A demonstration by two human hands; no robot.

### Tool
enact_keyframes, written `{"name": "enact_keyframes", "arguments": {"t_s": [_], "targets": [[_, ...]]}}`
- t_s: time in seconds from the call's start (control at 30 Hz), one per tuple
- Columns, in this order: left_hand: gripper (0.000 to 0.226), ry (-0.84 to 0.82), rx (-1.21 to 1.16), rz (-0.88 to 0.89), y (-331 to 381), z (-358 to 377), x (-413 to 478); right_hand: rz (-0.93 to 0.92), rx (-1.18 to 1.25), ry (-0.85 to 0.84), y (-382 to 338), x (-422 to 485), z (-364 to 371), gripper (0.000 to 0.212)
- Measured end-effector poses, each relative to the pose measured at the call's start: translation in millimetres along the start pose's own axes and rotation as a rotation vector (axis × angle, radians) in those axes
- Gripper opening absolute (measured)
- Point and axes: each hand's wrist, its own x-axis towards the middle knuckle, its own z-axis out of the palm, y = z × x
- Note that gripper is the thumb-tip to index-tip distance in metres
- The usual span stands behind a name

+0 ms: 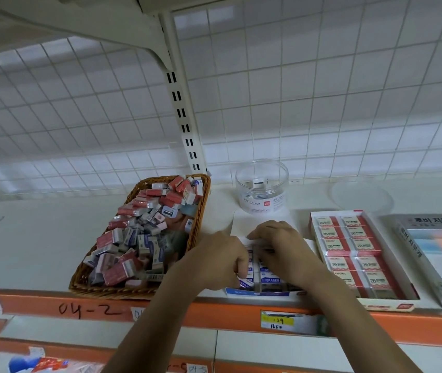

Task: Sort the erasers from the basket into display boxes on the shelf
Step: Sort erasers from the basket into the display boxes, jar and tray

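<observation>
White gridded back wall (322, 90) ahead, and below it the long white shelf (39, 238) with its orange front edge (214, 313). Wicker basket (204, 208) sits mid-shelf, running from back edge to front edge, heaped with loose erasers (139, 232). Toward the right end stands a red display box (386, 302) of 2B erasers, with a grey box (430, 254) beyond it. Between basket and red box, at the front edge, is the blue display box (257, 293), with a clear jar (263, 189) behind it. Both hands are over that box. My right grip (279, 246) lies spread, fingers flat on the back rows. My left grip (219, 262) is curled, pinching a blue-and-white eraser (245, 283) in the left column.
</observation>
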Motion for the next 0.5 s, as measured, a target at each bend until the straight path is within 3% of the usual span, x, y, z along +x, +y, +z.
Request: {"name": "enact_keyframes", "arguments": {"t_s": [0.5], "targets": [[0.013,-0.019,0.116,-0.053,-1,16,19,0.009,0.019,0.042,-1,0,5,0.032]]}}
